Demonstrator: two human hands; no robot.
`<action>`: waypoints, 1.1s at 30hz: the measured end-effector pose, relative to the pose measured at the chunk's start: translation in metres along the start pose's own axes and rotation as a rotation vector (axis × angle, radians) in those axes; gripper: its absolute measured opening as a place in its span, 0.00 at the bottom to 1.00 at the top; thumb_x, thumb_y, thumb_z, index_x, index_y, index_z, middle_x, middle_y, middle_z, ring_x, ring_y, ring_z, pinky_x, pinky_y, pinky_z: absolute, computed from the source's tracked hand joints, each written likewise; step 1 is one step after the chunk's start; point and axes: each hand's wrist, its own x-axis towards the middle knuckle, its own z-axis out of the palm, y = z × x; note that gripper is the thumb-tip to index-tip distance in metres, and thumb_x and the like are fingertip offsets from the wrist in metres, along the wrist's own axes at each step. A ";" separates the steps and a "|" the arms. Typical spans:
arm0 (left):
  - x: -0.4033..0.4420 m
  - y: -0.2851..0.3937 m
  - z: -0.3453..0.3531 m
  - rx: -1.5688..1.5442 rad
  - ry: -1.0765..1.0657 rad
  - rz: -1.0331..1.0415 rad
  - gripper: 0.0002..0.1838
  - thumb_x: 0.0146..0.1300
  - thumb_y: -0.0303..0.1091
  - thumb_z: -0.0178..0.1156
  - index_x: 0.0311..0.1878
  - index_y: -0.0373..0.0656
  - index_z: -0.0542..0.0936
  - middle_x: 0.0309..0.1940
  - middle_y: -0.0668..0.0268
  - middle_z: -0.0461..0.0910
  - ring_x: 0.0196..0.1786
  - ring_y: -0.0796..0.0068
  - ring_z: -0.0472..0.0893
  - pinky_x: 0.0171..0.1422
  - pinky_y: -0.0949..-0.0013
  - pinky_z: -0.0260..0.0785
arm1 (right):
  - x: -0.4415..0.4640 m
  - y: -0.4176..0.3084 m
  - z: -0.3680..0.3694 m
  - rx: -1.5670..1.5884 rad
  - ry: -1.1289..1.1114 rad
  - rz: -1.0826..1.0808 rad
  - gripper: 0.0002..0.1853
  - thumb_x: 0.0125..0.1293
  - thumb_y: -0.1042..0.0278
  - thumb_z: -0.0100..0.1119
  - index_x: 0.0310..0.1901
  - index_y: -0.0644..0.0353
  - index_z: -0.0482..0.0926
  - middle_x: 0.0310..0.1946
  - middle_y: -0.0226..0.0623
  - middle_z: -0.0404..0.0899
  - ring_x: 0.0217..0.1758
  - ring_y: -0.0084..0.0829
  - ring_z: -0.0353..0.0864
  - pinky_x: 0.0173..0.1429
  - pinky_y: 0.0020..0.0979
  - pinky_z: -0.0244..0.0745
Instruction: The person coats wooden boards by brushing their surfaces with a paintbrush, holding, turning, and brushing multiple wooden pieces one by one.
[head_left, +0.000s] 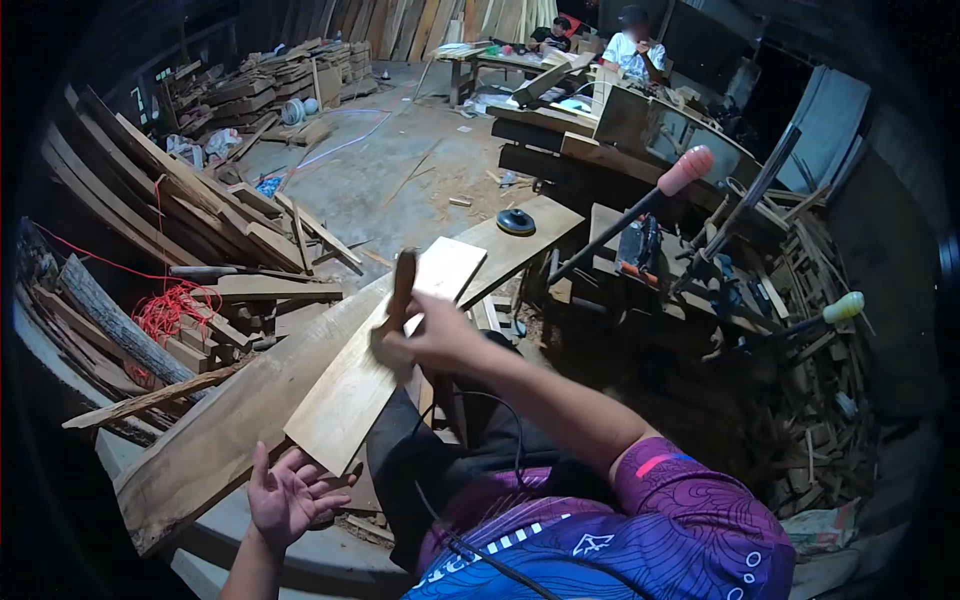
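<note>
Head view: pale board (pixel 350 395) slanted between an open left hand (pixel 285 497) and a closed right hand (pixel 440 335)

At the near left, the left hand lay palm up, its fingers spread and loosely curled, with nothing gripped in them. Their tips pointed right, to the board's near end; whether they touched its underside could not be told. The broad plank (pixel 215 440) ran beneath the pale board, from the near left toward the far right.

The board's long axis slanted the same way, near left to far right. From the left fingers, its length stretched away to the far right; from the right fingers, most of its visible face lay to the near left. The right hand was over the board, past its middle, and so nearer to its far end.

Those right fingers were closed around a brown wooden tool (pixel 404 280), its top standing up above the grip. Its lower part was blurred, so its contact with the board could not be made out. Farther right, past the board's far end, a black disc (pixel 515 222) lay flat on wood.
</note>
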 end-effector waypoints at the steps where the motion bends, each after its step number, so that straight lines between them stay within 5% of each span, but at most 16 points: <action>1: -0.002 0.002 0.007 0.051 0.031 0.007 0.48 0.69 0.73 0.36 0.70 0.32 0.62 0.58 0.42 0.76 0.62 0.35 0.75 0.60 0.38 0.75 | 0.001 0.001 -0.017 -0.010 0.020 0.033 0.22 0.57 0.55 0.68 0.47 0.62 0.78 0.38 0.49 0.86 0.41 0.47 0.86 0.46 0.42 0.80; 2: -0.002 0.001 0.017 0.099 0.140 0.012 0.44 0.71 0.69 0.37 0.68 0.32 0.64 0.53 0.42 0.80 0.51 0.43 0.84 0.53 0.45 0.81 | 0.006 0.000 -0.030 -0.115 0.101 0.041 0.19 0.61 0.56 0.64 0.47 0.62 0.78 0.38 0.50 0.85 0.42 0.50 0.85 0.46 0.44 0.79; 3: -0.003 -0.001 0.012 0.097 0.141 0.010 0.44 0.71 0.69 0.37 0.68 0.32 0.64 0.53 0.42 0.80 0.51 0.43 0.84 0.53 0.45 0.81 | 0.006 -0.001 -0.035 -0.213 0.176 0.058 0.17 0.65 0.56 0.60 0.46 0.62 0.77 0.38 0.52 0.84 0.43 0.52 0.85 0.46 0.47 0.79; 5: -0.002 -0.004 -0.001 0.652 0.171 0.075 0.35 0.73 0.60 0.45 0.62 0.33 0.71 0.45 0.48 0.83 0.43 0.53 0.86 0.46 0.54 0.82 | 0.006 -0.004 -0.033 -0.319 0.247 0.011 0.14 0.66 0.59 0.58 0.45 0.61 0.78 0.36 0.52 0.83 0.40 0.53 0.84 0.44 0.48 0.78; 7: -0.006 -0.006 0.023 1.172 0.380 0.207 0.14 0.70 0.38 0.58 0.36 0.35 0.80 0.27 0.59 0.83 0.30 0.63 0.84 0.37 0.65 0.75 | 0.002 -0.011 -0.018 -0.367 0.332 -0.134 0.08 0.66 0.67 0.56 0.42 0.60 0.78 0.34 0.52 0.80 0.37 0.56 0.81 0.41 0.50 0.76; 9: -0.016 -0.003 0.033 1.780 0.414 0.354 0.15 0.66 0.35 0.61 0.25 0.36 0.79 0.18 0.58 0.79 0.22 0.62 0.79 0.30 0.64 0.69 | -0.015 -0.030 0.001 -0.242 0.095 -0.158 0.12 0.61 0.71 0.57 0.47 0.57 0.78 0.40 0.50 0.80 0.41 0.54 0.82 0.46 0.48 0.77; 10: -0.015 -0.003 0.045 1.798 0.430 0.522 0.15 0.64 0.34 0.63 0.23 0.37 0.78 0.17 0.55 0.76 0.19 0.58 0.77 0.27 0.61 0.66 | -0.026 -0.043 0.013 -0.174 -0.012 -0.171 0.17 0.60 0.71 0.59 0.52 0.55 0.77 0.40 0.48 0.80 0.43 0.54 0.82 0.48 0.46 0.77; 11: -0.017 -0.001 0.040 1.779 0.413 0.540 0.12 0.64 0.34 0.63 0.25 0.38 0.79 0.19 0.56 0.78 0.20 0.59 0.77 0.28 0.61 0.67 | -0.032 -0.050 0.021 -0.090 -0.121 -0.259 0.28 0.54 0.70 0.60 0.60 0.51 0.75 0.41 0.47 0.80 0.44 0.53 0.81 0.49 0.48 0.77; 13: -0.015 -0.005 0.049 1.742 0.440 0.804 0.09 0.62 0.32 0.66 0.28 0.40 0.80 0.20 0.58 0.78 0.21 0.60 0.78 0.28 0.61 0.69 | -0.039 -0.073 0.027 0.078 -0.286 -0.290 0.22 0.50 0.72 0.66 0.51 0.58 0.79 0.39 0.45 0.82 0.44 0.49 0.82 0.48 0.45 0.77; 15: -0.021 0.003 0.046 1.787 0.389 0.638 0.10 0.56 0.33 0.72 0.37 0.40 0.81 0.29 0.59 0.79 0.28 0.61 0.81 0.32 0.64 0.72 | -0.035 -0.089 0.018 0.120 -0.424 -0.096 0.19 0.51 0.71 0.67 0.47 0.60 0.80 0.36 0.45 0.84 0.42 0.49 0.83 0.48 0.44 0.77; 17: -0.015 0.002 0.050 1.763 0.278 0.854 0.21 0.50 0.35 0.76 0.46 0.41 0.80 0.42 0.58 0.77 0.36 0.64 0.80 0.36 0.66 0.74 | -0.017 -0.048 0.020 0.222 -0.315 -0.145 0.17 0.52 0.69 0.68 0.45 0.61 0.81 0.36 0.46 0.86 0.41 0.49 0.84 0.49 0.42 0.78; 18: -0.014 0.005 0.043 1.883 0.226 0.837 0.30 0.44 0.34 0.78 0.52 0.43 0.79 0.51 0.57 0.74 0.45 0.59 0.78 0.46 0.62 0.75 | -0.008 -0.033 0.010 0.085 -0.226 -0.097 0.18 0.52 0.66 0.69 0.46 0.61 0.81 0.37 0.46 0.86 0.41 0.49 0.85 0.49 0.42 0.79; 24: 0.004 0.004 0.044 2.067 0.263 0.997 0.22 0.45 0.29 0.75 0.48 0.44 0.83 0.52 0.60 0.79 0.52 0.56 0.79 0.54 0.58 0.73 | 0.032 0.029 -0.069 -0.590 0.275 0.121 0.14 0.59 0.60 0.62 0.45 0.54 0.83 0.36 0.43 0.87 0.38 0.48 0.86 0.45 0.47 0.81; 27: 0.007 0.003 0.039 1.951 0.309 1.016 0.16 0.49 0.25 0.70 0.44 0.43 0.84 0.46 0.60 0.82 0.53 0.56 0.80 0.55 0.58 0.74 | 0.029 0.021 -0.056 -0.721 0.166 0.103 0.15 0.58 0.60 0.63 0.46 0.53 0.83 0.35 0.38 0.87 0.39 0.45 0.86 0.45 0.44 0.81; 30: 0.007 0.005 0.038 1.959 0.281 0.989 0.16 0.49 0.26 0.71 0.44 0.44 0.84 0.48 0.60 0.82 0.55 0.55 0.80 0.57 0.57 0.75 | -0.015 -0.037 -0.013 -0.338 -0.132 -0.241 0.16 0.56 0.71 0.63 0.47 0.50 0.83 0.38 0.41 0.87 0.41 0.44 0.86 0.47 0.43 0.80; 33: 0.000 0.006 0.037 1.963 0.304 0.946 0.17 0.49 0.27 0.71 0.45 0.44 0.84 0.49 0.59 0.82 0.56 0.54 0.80 0.58 0.56 0.76 | -0.020 -0.068 -0.005 -0.053 -0.330 -0.057 0.16 0.52 0.70 0.69 0.44 0.57 0.83 0.38 0.40 0.87 0.40 0.43 0.86 0.47 0.38 0.79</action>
